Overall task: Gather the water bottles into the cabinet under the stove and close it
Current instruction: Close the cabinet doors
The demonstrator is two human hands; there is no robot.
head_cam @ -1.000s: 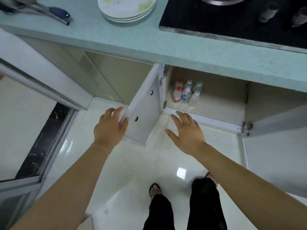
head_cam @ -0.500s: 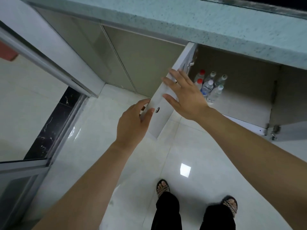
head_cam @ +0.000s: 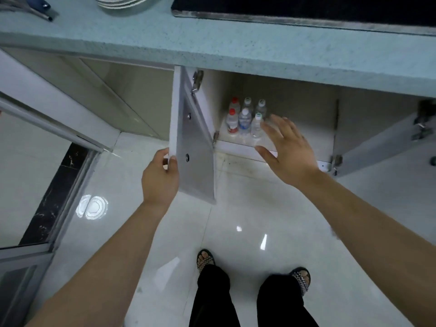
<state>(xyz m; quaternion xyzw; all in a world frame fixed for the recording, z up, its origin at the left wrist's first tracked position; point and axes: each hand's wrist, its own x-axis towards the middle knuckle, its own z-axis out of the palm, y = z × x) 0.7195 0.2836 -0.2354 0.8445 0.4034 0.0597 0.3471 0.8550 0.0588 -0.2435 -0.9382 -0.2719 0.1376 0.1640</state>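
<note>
We've got six water bottles point(head_cam: 245, 119) at cabinet's point(head_cam: 295, 135) left edge; left hand point(head_cam: 160, 178) grips left door point(head_cam: 193, 156), right hand point(head_cam: 286, 149) open; both doors unshut

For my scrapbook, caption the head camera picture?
Left hand grips the open cabinet door; six water bottles inside.

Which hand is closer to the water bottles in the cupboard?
The right hand. Its fingers hover open just right of the water bottles. The left hand grips the left door edge, farther away.
</note>
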